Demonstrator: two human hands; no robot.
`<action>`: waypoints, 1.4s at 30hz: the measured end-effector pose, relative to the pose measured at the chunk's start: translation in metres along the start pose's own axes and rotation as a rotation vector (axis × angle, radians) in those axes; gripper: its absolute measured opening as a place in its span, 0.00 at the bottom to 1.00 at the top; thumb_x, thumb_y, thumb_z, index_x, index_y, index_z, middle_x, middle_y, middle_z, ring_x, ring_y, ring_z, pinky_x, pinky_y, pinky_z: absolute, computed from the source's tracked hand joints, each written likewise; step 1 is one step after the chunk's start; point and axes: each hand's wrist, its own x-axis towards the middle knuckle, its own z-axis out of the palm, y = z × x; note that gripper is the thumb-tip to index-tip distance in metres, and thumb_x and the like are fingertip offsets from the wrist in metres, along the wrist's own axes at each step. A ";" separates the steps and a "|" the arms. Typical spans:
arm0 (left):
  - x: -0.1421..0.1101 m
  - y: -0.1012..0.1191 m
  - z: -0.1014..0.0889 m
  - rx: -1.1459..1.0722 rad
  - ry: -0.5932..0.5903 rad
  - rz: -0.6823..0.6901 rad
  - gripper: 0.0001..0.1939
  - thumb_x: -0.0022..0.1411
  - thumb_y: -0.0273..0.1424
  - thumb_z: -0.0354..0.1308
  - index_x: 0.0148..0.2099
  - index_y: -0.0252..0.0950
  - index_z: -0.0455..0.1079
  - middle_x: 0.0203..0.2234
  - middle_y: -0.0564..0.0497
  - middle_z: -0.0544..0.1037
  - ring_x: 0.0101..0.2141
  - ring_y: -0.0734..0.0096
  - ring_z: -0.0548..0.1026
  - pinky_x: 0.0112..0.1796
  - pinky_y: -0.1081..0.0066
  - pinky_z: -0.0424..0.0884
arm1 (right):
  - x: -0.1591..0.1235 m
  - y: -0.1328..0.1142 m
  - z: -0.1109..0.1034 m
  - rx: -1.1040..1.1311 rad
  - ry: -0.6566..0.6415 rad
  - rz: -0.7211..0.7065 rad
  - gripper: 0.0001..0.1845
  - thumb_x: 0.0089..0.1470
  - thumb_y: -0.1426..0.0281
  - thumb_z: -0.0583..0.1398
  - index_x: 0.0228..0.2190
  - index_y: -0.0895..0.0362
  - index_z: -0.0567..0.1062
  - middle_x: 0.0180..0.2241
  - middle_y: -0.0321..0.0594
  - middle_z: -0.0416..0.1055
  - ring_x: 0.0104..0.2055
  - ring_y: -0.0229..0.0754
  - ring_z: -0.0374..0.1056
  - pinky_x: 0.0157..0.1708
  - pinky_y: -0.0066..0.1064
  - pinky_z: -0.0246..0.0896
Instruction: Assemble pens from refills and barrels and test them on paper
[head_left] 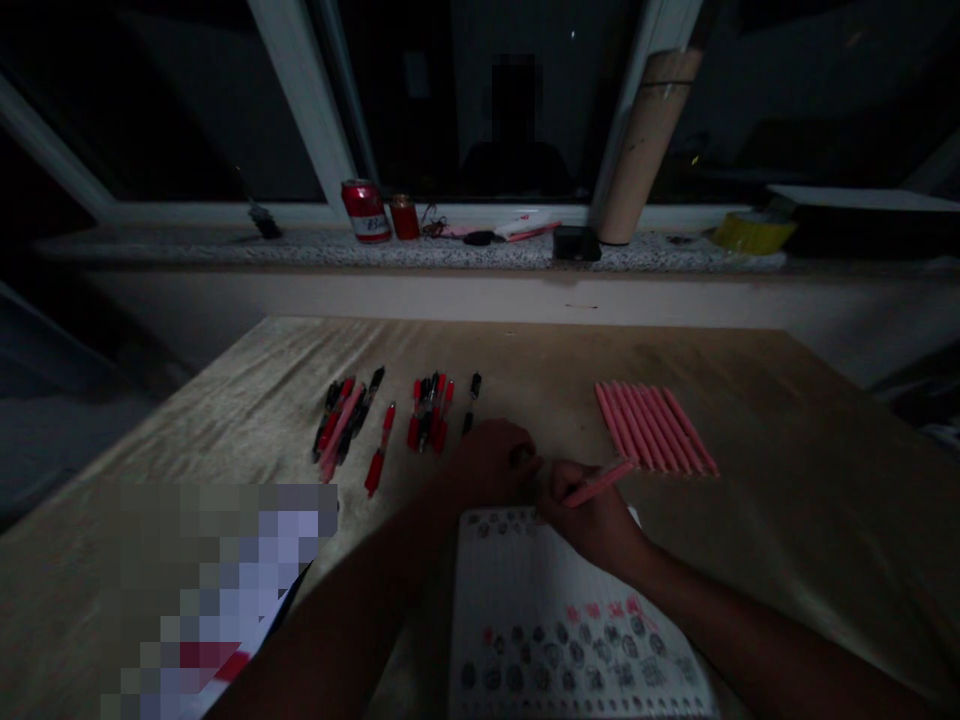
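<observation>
In my right hand [592,525] is a pink pen [606,480], gripped between thumb and fingers with its back end slanting up to the right. The hand rests over the top edge of a spiral notepad [517,570], whose page bears dark round scribbles and some red marks. Close beside it, my left hand [499,455] is closed with its fingers curled; what they hold, if anything, is hidden in the dark. A black pen [475,388] lies just beyond the left hand, partly covered by it. To the right, several pink pens [649,428] lie side by side in a row.
Left of my hands lie a bunch of red and black pens [430,410], a single red pen [380,450] and a mixed pile of pens [345,420]. On the windowsill stand a red can [366,212], a small red jar [404,217], a tall cylinder [649,150] and yellow tape [752,234].
</observation>
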 end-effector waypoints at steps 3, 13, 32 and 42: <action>0.000 0.001 0.000 -0.012 -0.002 -0.003 0.12 0.57 0.38 0.54 0.36 0.35 0.72 0.29 0.50 0.74 0.32 0.69 0.70 0.36 0.69 0.64 | 0.001 -0.001 0.002 -0.022 0.023 -0.024 0.14 0.45 0.75 0.56 0.16 0.55 0.55 0.16 0.29 0.58 0.18 0.31 0.54 0.17 0.23 0.46; 0.000 -0.001 0.002 0.009 0.018 0.021 0.12 0.58 0.37 0.54 0.36 0.34 0.72 0.28 0.50 0.74 0.32 0.67 0.70 0.35 0.68 0.64 | 0.002 0.000 0.000 -0.029 0.023 -0.018 0.15 0.42 0.78 0.55 0.15 0.55 0.54 0.15 0.28 0.55 0.18 0.31 0.52 0.17 0.23 0.45; -0.003 0.005 -0.007 -0.203 0.080 0.084 0.13 0.61 0.33 0.49 0.31 0.32 0.71 0.24 0.51 0.72 0.26 0.75 0.67 0.30 0.74 0.60 | 0.009 -0.002 -0.007 0.261 0.076 0.276 0.18 0.44 0.67 0.64 0.17 0.55 0.59 0.11 0.27 0.59 0.13 0.30 0.53 0.13 0.21 0.43; -0.002 0.011 -0.009 -0.661 -0.106 -0.067 0.16 0.57 0.39 0.55 0.36 0.30 0.73 0.22 0.53 0.72 0.24 0.77 0.66 0.25 0.77 0.59 | 0.014 0.004 -0.009 0.495 0.185 0.317 0.19 0.44 0.58 0.65 0.20 0.56 0.64 0.10 0.27 0.60 0.11 0.30 0.53 0.11 0.21 0.42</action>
